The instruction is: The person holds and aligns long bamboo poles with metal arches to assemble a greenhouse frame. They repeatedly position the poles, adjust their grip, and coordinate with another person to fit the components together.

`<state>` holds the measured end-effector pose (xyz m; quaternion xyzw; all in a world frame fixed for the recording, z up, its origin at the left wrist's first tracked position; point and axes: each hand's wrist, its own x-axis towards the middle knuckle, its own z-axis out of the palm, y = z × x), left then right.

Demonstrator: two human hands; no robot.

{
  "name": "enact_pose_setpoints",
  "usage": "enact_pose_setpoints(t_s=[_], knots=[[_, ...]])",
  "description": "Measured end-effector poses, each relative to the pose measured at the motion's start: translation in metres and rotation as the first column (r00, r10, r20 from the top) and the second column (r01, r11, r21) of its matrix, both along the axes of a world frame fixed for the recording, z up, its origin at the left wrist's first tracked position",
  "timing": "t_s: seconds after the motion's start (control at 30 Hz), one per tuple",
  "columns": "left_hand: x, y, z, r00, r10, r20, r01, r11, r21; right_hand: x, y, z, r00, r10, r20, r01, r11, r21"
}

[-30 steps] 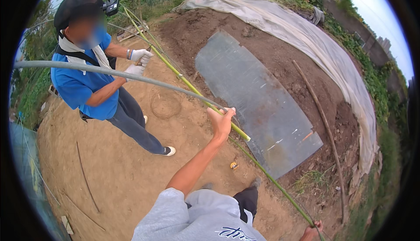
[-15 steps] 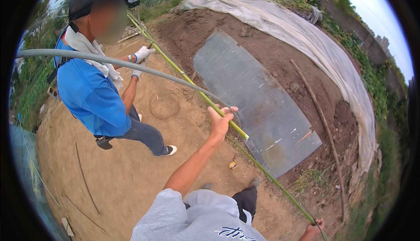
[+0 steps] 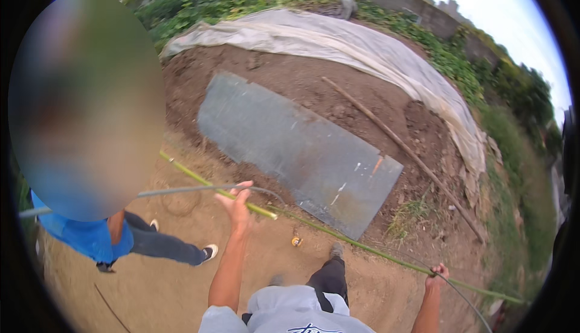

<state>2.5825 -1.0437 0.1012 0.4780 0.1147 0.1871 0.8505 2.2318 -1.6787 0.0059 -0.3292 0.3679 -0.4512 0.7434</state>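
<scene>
My left hand (image 3: 237, 205) is closed around a green bamboo pole (image 3: 261, 210) close to its pale cut end. A grey bent rod (image 3: 181, 191) crosses this pole at the same hand; whether my fingers grip the rod too I cannot tell. Farther right, my right hand (image 3: 438, 275) is wrapped round a thinner green pole (image 3: 386, 255), which slants from near the cut end down to the right. Another thin, dark rod (image 3: 466, 301) curves downward beside my right hand.
At left stands a person in a blue shirt (image 3: 78, 236), largely blurred. A grey metal sheet (image 3: 296, 151) lies on a soil mound edged by white plastic sheeting (image 3: 338, 37). A wooden pole (image 3: 402, 144) rests on the soil. Near my feet lies a small yellow object (image 3: 296, 242).
My view has turned, shifting the metal sheet leftward. My right hand has come up farther into view with the thin pole. The person in blue appears nearer. My left hand still holds the bamboo pole.
</scene>
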Motion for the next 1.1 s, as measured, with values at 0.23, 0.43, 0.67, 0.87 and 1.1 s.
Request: enact_pose_setpoints(t_s=[0.23,0.43,0.67,0.87,1.1], knots=[[0.001,-0.012,0.007,1.0,-0.03,0.003,0.03,0.995,-0.1,-0.003,-0.003,0.002,0.996,-0.084,-0.017,0.084,0.996,-0.011],[0.011,-0.005,-0.013,0.998,0.055,0.027,-0.057,0.995,0.076,0.005,0.009,0.009,0.989,-0.15,0.006,0.149,0.988,0.043],[0.015,-0.058,0.019,0.968,0.207,0.142,-0.231,0.958,0.171,0.0,0.009,0.004,0.984,-0.177,-0.006,0.177,0.982,0.063],[0.017,-0.13,0.031,0.98,0.085,0.179,-0.125,0.966,0.226,-0.004,0.009,0.005,0.977,-0.208,-0.043,0.21,0.976,0.061],[0.014,-0.21,0.036,0.977,-0.096,0.188,0.049,0.971,0.236,-0.001,0.008,0.003,0.978,-0.202,-0.055,0.205,0.977,0.062]])
